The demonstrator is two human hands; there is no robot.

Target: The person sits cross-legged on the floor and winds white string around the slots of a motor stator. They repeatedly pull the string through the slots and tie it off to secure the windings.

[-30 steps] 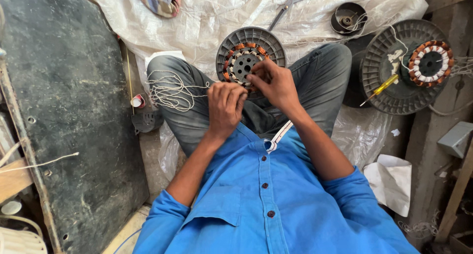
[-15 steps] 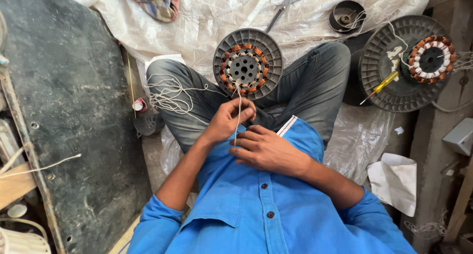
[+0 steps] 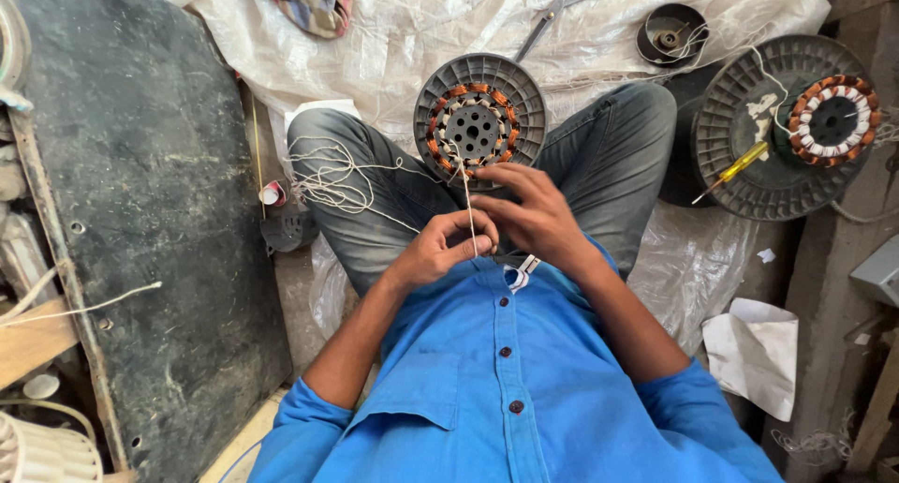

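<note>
The left hand pinches a thin white string, fingers closed; the right hand curls just beside it, also gripping. The string runs up to the motor coil beyond both hands; light, limp, best held near its end

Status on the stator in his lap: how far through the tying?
Done: copper coils sit all round the grey ribbed motor disc between the knees. In hand: the left hand pinches a taut white thread running up to the disc's near edge; the right hand works beside it. Left: a heap of loose white string on the left thigh is unused; how many coils are tied cannot be told.
</note>
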